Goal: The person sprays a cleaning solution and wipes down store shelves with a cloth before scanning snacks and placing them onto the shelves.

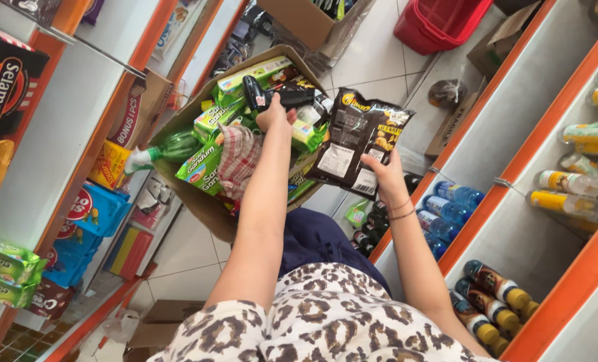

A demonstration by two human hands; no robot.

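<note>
Leopard-print top (325, 315) fills the bottom of the view; both bare arms reach out and away from it

Right hand (384, 175): fingers closed in a pinch on the lower edge of a dark snack bag (358, 141), which it holds up flat between the box and the right-hand shelving. Thin bands on the wrist

Left hand (274, 115): curled over the handle of a black price gun (279, 98), held above the open cardboard box (198, 194). Finger grip partly hidden by the back of the hand, so likely a full wrap but not certain

Box sits tilted on the lap or knees, crammed with green biscuit packs (201, 164), a checked cloth (237, 157) and a green spray bottle (168, 147) lying at its left edge

Right shelves (547, 221): orange-edged, brown bottles with yellow caps low down, blue bottles above, pale yellow-labelled bottles further up

Left shelves (57, 134): green and blue packets, dark boxes

Far floor (379, 60): red basket (440, 20), another carton

Risks, as judged:
- Bag held only by its bottom edge; it could flop or slip from the pinch, since nothing backs it
- Box is overfull and unsteady; a knee shift may spill packs onto the tiles
- Spray bottle near the rim looks ready to roll out
</note>
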